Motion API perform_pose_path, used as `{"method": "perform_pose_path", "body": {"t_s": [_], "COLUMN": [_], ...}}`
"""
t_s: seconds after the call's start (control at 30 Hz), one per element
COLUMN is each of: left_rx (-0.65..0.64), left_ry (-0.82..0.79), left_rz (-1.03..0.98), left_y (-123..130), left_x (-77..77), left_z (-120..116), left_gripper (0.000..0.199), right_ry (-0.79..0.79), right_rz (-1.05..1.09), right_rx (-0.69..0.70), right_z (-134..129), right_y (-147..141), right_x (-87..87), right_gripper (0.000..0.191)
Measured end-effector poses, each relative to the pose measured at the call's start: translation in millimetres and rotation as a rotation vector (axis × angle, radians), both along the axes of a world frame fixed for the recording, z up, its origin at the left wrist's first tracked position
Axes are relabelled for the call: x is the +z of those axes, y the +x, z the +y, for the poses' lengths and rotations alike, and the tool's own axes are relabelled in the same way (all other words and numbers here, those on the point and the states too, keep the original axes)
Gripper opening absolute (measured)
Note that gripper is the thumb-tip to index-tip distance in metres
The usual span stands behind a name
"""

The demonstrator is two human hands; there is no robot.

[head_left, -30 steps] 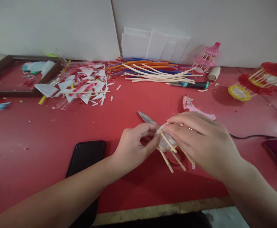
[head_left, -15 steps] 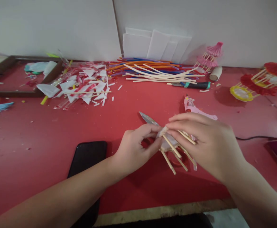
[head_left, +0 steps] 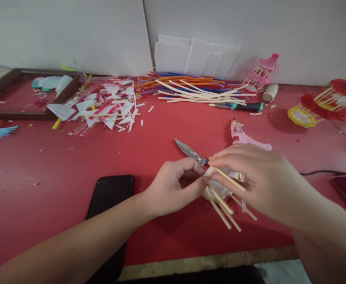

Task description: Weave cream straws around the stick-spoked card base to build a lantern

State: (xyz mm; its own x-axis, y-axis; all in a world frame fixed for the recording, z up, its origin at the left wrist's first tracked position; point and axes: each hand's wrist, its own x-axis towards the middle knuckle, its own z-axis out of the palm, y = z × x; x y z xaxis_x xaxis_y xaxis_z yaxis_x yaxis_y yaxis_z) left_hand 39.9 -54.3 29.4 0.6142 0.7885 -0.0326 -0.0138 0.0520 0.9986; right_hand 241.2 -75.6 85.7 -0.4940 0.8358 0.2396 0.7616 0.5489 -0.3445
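Note:
A small white piece with several wooden sticks [head_left: 221, 200] jutting toward me is held between both hands. My left hand [head_left: 175, 185] pinches its left edge between thumb and fingers. On the upper right side, my right hand [head_left: 250, 177] grips the same piece, its fingertips close to the left ones. Scissors [head_left: 190, 152] lie on the table just beyond, blades pointing up and left, handles hidden behind the piece and hands. Past my right hand rests a pink glue gun [head_left: 244, 137].
A black phone [head_left: 110, 197] lies left of my hands. Behind are white scraps [head_left: 110, 104], colored pipe cleaners [head_left: 190, 85], a cutter [head_left: 248, 106] and a pink tiered model [head_left: 263, 71]. A red and yellow model [head_left: 312, 106] lies right, a wooden frame [head_left: 15, 116] left.
The stick piece has shifted right and slightly toward me, and its sticks have turned. Both hands moved a little with it, and more of the scissors shows.

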Motion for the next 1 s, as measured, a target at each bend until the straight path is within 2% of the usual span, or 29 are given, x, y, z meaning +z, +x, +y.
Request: {"method": "perform_pose_path", "body": {"t_s": [0.23, 0.4, 0.5, 0.67, 0.83, 1.0], "left_rx": [-0.031, -0.082, -0.029, 0.064, 0.056, 0.007], "left_ry": [-0.146, -0.287, -0.289, -0.246, -0.247, -0.307], "left_rz": [0.051, -0.074, -0.097, -0.07, -0.065, -0.065], "left_y": [2.0, 2.2, 2.9, 4.4, 3.5, 3.4], "left_x": [-0.9, -5.2, -6.8, -7.6, -4.8, -6.2], "left_z": [2.3, 7.2, 8.5, 8.0, 7.5, 5.3], "left_gripper": [0.015, 0.025, 0.03, 0.026, 0.022, 0.029], "right_ry": [-0.075, 0.095, 0.202, 0.233, 0.238, 0.207], "right_rz": [-0.168, -0.265, -0.256, -0.23, -0.245, -0.248], "right_rx": [0.136, 0.13, 0.08, 0.009, -0.003, 0.064], "right_z": [4.7, 7.7, 10.1, 11.9, 11.2, 12.2], "right_y": [3.0, -2.0, -5.0, -7.4, -6.3, -5.1], "right_x": [5.4, 10.6, 9.1, 5.3, 7.1, 6.4], "right_gripper": [0.02, 0.016, 0.012, 0.015, 0.013, 0.009]}}
